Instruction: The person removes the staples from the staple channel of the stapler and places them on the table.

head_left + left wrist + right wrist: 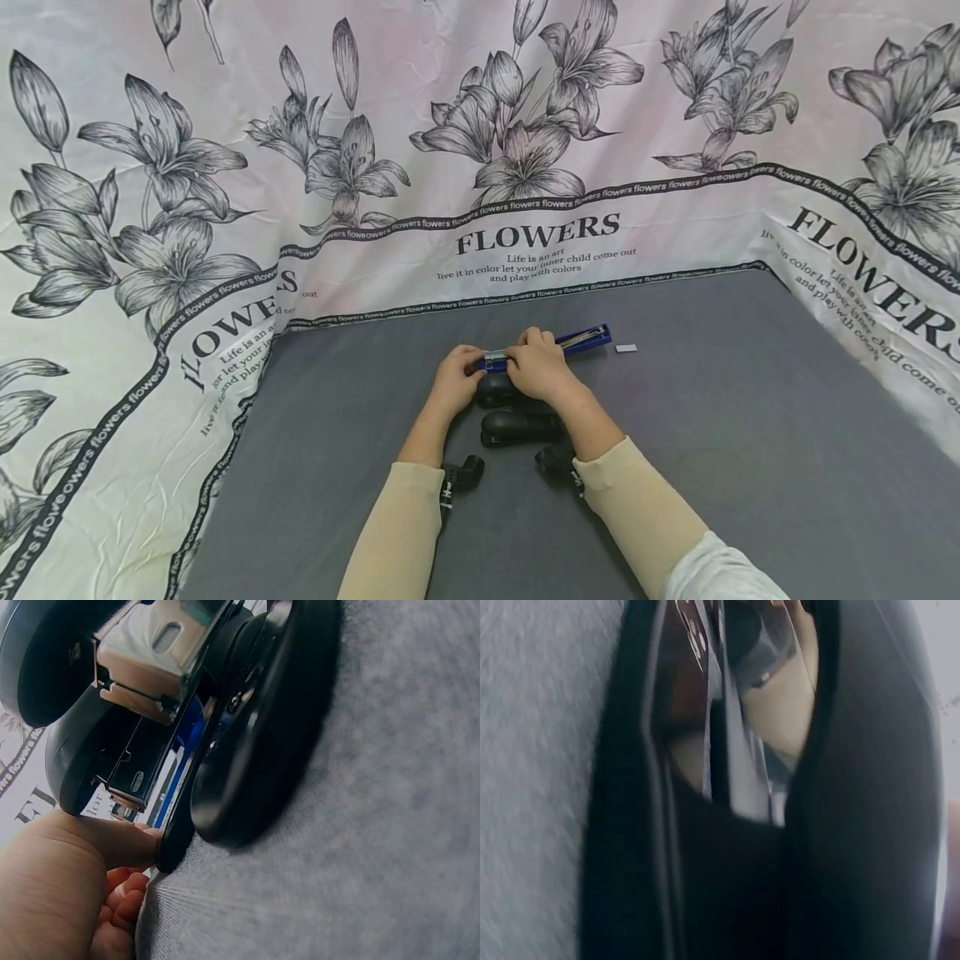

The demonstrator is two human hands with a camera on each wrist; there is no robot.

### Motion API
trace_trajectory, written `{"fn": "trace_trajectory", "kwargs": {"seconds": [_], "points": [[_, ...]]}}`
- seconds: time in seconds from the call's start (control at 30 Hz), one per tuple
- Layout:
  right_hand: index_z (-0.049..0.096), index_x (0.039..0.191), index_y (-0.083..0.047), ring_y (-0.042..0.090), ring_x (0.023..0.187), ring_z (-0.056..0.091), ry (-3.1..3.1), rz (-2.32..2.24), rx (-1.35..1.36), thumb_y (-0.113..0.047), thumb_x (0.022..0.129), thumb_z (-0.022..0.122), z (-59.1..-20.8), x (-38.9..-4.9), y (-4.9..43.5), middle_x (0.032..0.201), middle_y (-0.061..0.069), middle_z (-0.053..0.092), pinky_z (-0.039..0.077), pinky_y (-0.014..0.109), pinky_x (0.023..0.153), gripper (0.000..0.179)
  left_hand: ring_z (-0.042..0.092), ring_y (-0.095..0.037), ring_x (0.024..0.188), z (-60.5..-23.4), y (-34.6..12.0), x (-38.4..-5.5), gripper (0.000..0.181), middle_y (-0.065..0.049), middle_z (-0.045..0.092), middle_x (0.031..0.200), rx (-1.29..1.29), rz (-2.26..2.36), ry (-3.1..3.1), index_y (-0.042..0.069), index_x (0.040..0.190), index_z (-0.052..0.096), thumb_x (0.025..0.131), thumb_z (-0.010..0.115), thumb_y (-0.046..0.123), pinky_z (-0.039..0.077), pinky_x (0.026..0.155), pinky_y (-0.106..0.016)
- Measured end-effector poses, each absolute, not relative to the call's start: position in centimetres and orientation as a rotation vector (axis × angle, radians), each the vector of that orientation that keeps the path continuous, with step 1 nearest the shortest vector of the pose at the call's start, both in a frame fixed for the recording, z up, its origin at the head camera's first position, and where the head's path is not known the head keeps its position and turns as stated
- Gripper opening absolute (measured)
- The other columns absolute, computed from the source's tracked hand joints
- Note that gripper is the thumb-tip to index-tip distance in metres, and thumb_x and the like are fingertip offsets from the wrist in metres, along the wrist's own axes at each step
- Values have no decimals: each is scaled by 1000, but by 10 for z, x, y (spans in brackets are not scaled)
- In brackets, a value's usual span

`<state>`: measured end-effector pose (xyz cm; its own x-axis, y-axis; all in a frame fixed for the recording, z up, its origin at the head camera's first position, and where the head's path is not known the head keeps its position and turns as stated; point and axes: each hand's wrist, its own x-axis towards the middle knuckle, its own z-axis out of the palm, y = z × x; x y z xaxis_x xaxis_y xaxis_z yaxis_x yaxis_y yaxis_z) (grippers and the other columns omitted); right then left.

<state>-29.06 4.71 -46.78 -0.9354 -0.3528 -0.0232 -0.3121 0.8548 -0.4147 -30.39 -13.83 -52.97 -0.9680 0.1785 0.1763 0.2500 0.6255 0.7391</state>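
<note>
A blue stapler (588,337) lies opened out lengthwise at the far part of the table, its metal rail showing. At its left end my left hand (455,379) pinches it between thumb and fingers. My right hand (542,367) grips its middle with curled fingers and covers that part. A silvery strip (495,356) shows between the two hands. Right below them sits a black stapler (495,390), partly hidden by the right hand. Nearer stands a second black stapler (517,427). Black staplers fill much of both wrist views, and the left thumb (127,841) shows behind them.
A small white piece (626,348) lies just right of the blue stapler's end. The grey cloth (337,433) covers the table. Flower-printed fabric (525,250) hangs along the back and sides. Both wrists wear black camera straps (450,483).
</note>
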Motion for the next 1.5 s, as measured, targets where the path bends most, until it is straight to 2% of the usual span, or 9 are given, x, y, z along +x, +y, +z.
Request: {"fn": "trace_trajectory", "kwargs": {"seconds": [0.3,0.67,0.87,1.0,1.1,1.23,1.37,1.5], "points": [[71,130,-4,38,124,36,2894,-892,-415,-16,105,56,-470,-290,43,139,20,45,36,55,100,32,58,-23,96,-530,-138,-304,30,-10,63,124,-376,-1263,-2760,-3,126,71,96,70,1,49,85,-39],[72,126,-2,41,129,35,2906,-968,-334,-17,103,56,-474,-293,41,142,21,45,32,58,105,32,58,-23,96,-529,-138,-304,30,-11,63,123,-381,-1273,-2749,-4,125,70,95,70,-1,49,85,-39],[78,118,-8,42,126,41,2933,-1053,-267,-22,103,63,-475,-296,39,134,18,53,33,60,103,25,57,-23,95,-530,-139,-304,30,-10,63,122,-365,-1281,-2744,-3,126,71,95,70,-1,49,84,-38],[80,114,-11,36,117,52,2944,-1103,-256,-24,101,68,-477,-297,38,123,10,67,33,59,100,21,58,-24,97,-530,-139,-303,31,-11,63,123,-362,-1286,-2749,-3,127,70,95,70,0,49,86,-40],[80,113,-10,30,108,63,2905,-1196,-262,-21,100,70,-478,-298,37,113,7,73,42,52,99,20,58,-24,98,-530,-140,-303,31,-10,63,123,-364,-1280,-2750,-2,126,71,96,70,0,50,87,-41],[79,111,-8,26,99,69,2868,-1284,-259,-19,100,70,-479,-300,37,109,8,75,55,43,84,18,59,-25,100,-530,-140,-303,30,-10,63,122,-368,-1287,-2744,-3,126,71,95,70,0,50,89,-41],[76,112,-6,26,98,68,2858,-1324,-263,-16,99,71,-481,-301,35,107,9,74,55,42,84,17,59,-25,99,-529,-139,-302,30,-11,63,122,-370,-1294,-2735,-3,125,71,95,70,0,50,88,-41],[71,124,-4,28,101,68,2835,-1342,-271,-13,99,70,-482,-301,35,109,11,74,55,43,85,26,58,-24,98,-529,-139,-302,30,-10,63,122,-365,-1294,-2735,-3,125,71,95,70,-1,50,87,-40]]}}
